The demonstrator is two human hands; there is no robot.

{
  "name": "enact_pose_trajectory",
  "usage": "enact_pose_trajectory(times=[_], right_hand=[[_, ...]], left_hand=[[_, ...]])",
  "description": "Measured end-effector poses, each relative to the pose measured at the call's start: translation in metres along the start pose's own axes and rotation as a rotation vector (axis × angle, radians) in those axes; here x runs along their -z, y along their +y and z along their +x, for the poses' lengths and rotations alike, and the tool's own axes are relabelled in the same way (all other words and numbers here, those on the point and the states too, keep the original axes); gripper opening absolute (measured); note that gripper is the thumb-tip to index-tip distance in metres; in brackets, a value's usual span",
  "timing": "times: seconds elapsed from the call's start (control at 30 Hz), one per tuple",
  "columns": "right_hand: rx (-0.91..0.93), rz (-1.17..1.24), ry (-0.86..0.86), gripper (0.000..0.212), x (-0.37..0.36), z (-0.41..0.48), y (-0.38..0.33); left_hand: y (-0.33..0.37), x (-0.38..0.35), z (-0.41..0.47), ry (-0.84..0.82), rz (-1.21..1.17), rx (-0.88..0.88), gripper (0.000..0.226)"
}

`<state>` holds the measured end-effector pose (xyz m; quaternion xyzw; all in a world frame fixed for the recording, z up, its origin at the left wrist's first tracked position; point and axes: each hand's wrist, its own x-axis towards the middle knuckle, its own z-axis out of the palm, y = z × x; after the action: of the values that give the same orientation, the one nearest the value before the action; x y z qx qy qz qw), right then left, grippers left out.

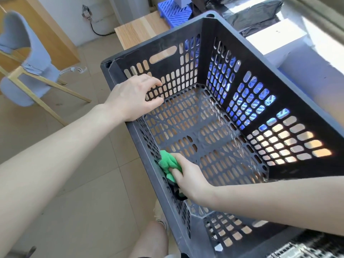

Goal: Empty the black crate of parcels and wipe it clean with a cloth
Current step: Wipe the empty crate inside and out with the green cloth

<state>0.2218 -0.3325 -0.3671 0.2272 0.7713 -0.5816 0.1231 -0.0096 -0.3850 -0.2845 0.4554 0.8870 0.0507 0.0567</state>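
Observation:
The black perforated crate (232, 43) stands on a wooden table and fills the middle of the head view; nothing lies on its slotted floor. My left hand (133, 97) grips the crate's left rim, fingers curled over into the inside. My right hand (188, 175) reaches down inside the crate and holds a bunched green cloth (168, 162) against the lower part of the left wall. Black-wrapped parcels (249, 14) lie outside the crate at the top right.
A wooden table top (141, 29) shows beyond the crate. A blue slatted plastic piece (175, 13) lies behind it. A white box (275, 37) sits to the right. A grey chair with wooden legs (28, 71) stands on the tiled floor at left.

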Motion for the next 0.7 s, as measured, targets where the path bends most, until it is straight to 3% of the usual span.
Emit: enact_pose_trajectory(times=[0.2,0.37,0.7], right_hand=[[0.143,0.039,-0.015,0.036,0.018,-0.053,-0.03],[0.192,-0.08,-0.054,0.032,0.02,-0.051,-0.027],[-0.257,-0.329,-0.166,0.038,-0.015,0.021,0.022]], left_hand=[[0.004,0.0,0.001,-0.077,0.07,-0.147,0.051],[0.007,0.0,0.004,-0.148,0.163,-0.233,0.057],[0.005,-0.001,0.003,-0.14,0.102,-0.198,0.056]])
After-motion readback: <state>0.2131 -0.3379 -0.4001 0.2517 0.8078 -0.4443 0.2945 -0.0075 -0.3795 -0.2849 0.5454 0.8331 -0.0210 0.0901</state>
